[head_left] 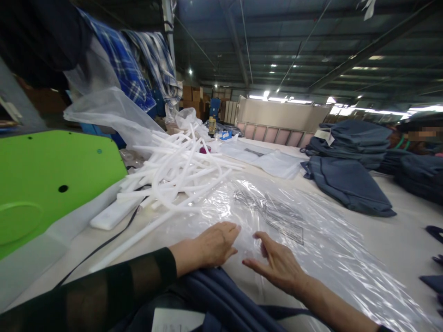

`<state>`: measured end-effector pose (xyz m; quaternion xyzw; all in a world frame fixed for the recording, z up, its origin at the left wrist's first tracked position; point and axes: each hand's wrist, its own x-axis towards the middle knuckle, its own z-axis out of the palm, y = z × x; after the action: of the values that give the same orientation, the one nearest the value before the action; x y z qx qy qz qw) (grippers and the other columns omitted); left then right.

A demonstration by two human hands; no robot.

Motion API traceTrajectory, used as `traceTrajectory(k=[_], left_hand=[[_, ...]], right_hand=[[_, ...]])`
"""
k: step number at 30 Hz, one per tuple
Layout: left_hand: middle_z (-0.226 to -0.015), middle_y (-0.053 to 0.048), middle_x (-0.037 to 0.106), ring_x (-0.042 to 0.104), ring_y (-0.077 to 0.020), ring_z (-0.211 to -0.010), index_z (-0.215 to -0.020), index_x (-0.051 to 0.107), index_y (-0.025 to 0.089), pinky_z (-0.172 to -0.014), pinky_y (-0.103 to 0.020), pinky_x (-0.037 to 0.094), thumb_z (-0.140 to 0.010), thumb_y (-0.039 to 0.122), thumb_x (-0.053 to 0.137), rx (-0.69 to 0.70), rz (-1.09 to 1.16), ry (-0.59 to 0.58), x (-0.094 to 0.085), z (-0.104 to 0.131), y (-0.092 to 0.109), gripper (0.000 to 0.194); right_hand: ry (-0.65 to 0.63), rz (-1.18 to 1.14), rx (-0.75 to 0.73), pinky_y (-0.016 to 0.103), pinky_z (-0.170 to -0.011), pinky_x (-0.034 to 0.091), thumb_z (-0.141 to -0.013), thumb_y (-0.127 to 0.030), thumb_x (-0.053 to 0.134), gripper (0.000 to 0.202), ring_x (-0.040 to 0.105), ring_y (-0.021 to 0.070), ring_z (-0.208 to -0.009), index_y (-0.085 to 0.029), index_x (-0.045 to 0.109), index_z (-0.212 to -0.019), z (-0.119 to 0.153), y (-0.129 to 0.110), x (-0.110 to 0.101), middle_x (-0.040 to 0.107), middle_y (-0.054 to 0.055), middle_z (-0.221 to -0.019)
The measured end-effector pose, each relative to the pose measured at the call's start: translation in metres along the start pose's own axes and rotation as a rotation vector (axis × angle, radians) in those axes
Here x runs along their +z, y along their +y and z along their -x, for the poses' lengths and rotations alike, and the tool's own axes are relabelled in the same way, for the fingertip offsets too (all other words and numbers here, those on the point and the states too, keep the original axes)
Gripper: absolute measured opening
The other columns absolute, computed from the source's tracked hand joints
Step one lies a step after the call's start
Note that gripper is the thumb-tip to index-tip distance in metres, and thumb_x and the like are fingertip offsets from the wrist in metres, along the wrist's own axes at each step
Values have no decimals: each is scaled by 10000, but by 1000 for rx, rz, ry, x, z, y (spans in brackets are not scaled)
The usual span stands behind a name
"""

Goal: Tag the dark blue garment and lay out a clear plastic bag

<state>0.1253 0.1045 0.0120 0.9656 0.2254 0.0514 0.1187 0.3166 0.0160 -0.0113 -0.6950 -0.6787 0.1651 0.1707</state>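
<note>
Clear plastic bag [277,221] lies flat on the worktop [391,240], near edge. Left hand [214,244] rests on it, grip loose, fingers curled, holding nothing. Right hand [277,263] is spread wide, fingertips touching the film. Printing on the bag is unreadable. White plastic strips [176,170] are heaped beyond.

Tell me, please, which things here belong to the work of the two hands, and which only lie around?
In hand:
left hand and right hand, both open, on the clear crinkled plastic bag
folded navy blue garment, at the near table edge

Lying about:
pile of white plastic strips
stacks of folded navy garments
bright green machine cover
black cable
</note>
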Motion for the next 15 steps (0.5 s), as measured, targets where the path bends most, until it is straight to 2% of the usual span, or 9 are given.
traceTrajectory(k=[1, 3, 5, 6, 9, 12, 15], left_hand=[[-1215, -191, 586, 545, -288, -1153, -1215, 509, 73, -988, -401, 437, -844, 217, 615, 23, -1, 20, 1, -1, 0, 411], [-1087, -137, 637, 589, -253, -1050, -1097, 565, 112, -938, -376, 464, -869, 216, 578, 42, -36, 46, 2, -2, -1, 250], [-963, -104, 651, 604, -239, -957, -950, 593, 137, -890, -367, 477, -882, 227, 559, 8, -93, 72, 3, -3, -3, 118], [-915, -97, 647, 604, -240, -919, -889, 591, 143, -866, -368, 480, -878, 229, 563, -22, -120, 84, 4, -4, -5, 91], [-857, -98, 620, 589, -247, -860, -836, 570, 148, -813, -380, 481, -865, 140, 509, -106, -167, 111, 2, -6, -8, 68], [-882, -111, 601, 574, -249, -868, -886, 557, 144, -803, -384, 478, -824, 2, 368, -158, -194, 127, 1, -6, -12, 245], [-935, -131, 599, 571, -255, -894, -983, 543, 116, -817, -383, 479, -765, -47, 341, -183, -200, 109, 4, -6, -15, 339]], right_hand=[[-16, 108, -21, 350, -758, 463, -752, -521, 582, 650, 616, 238, -778, -119, 474, -1251, 1, -1, 1, 634, 75, -854], [-36, 283, -30, 354, -851, 465, -792, -251, 520, 583, 620, 245, -937, -86, 398, -1338, 3, 0, 4, 610, 151, -1098], [-50, 346, 0, 365, -885, 461, -751, -49, 396, 589, 613, 250, -1004, -86, 407, -1339, 2, 4, 6, 571, 176, -1209], [-54, 360, 17, 374, -885, 464, -730, -2, 355, 601, 615, 258, -1010, -88, 434, -1319, 2, 7, 5, 568, 179, -1221], [-83, 408, 56, 378, -881, 474, -732, 21, 319, 559, 618, 271, -1015, -109, 520, -1236, 1, 14, -4, 595, 156, -1186], [-108, 445, 84, 365, -896, 474, -758, 4, 319, 515, 614, 262, -1034, -150, 570, -1181, 6, 20, -19, 618, 118, -1159], [-126, 490, 135, 394, -897, 483, -776, -3, 292, 505, 619, 278, -1034, -155, 611, -1137, 21, 37, -36, 627, 121, -1154]])
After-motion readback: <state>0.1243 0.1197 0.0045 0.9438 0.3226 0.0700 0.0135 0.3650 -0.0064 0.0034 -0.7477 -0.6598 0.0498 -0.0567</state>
